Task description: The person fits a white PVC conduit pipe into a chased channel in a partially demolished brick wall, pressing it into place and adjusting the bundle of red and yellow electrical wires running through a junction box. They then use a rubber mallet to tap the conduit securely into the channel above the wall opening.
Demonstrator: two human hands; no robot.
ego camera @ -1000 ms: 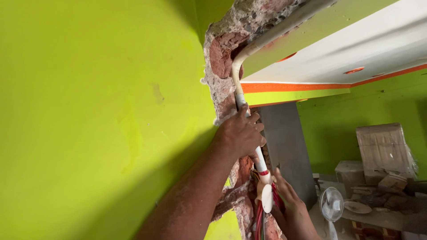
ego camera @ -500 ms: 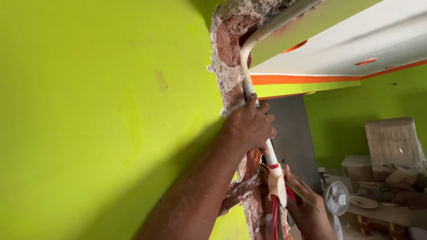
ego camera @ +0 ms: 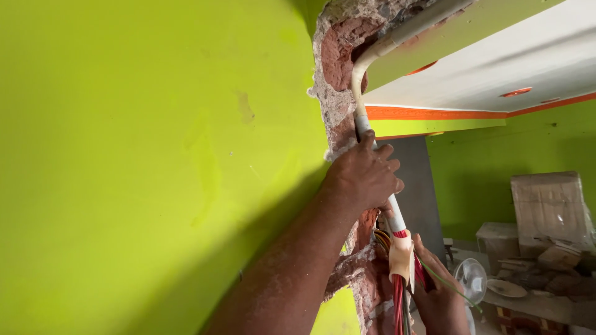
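**Your hands on the pipe in the broken wall**

Your left hand (ego camera: 365, 177) is wrapped shut around the white pipe (ego camera: 360, 93); the pipe sits in a rough groove (ego camera: 338, 56) cut into the wall, where red brick and grey crumbly bits show; it runs up from your hand, bends at the top and goes along under the ceiling (ego camera: 496, 68). Below your left hand, a bundle of red wires (ego camera: 398, 298) comes out of the pipe's lower end, held with a strip of pale tape (ego camera: 401, 257); a few yellow wires peek out beside it. Your right hand (ego camera: 437, 298) is low down, fingers curled around the red wires just under the tape.

The wall (ego camera: 155, 155) to the left is bright green and smooth; an orange stripe (ego camera: 434, 113) runs under the white ceiling. Far off in the room you can see a small white fan (ego camera: 470, 280) and some covered boxes (ego camera: 549, 205).
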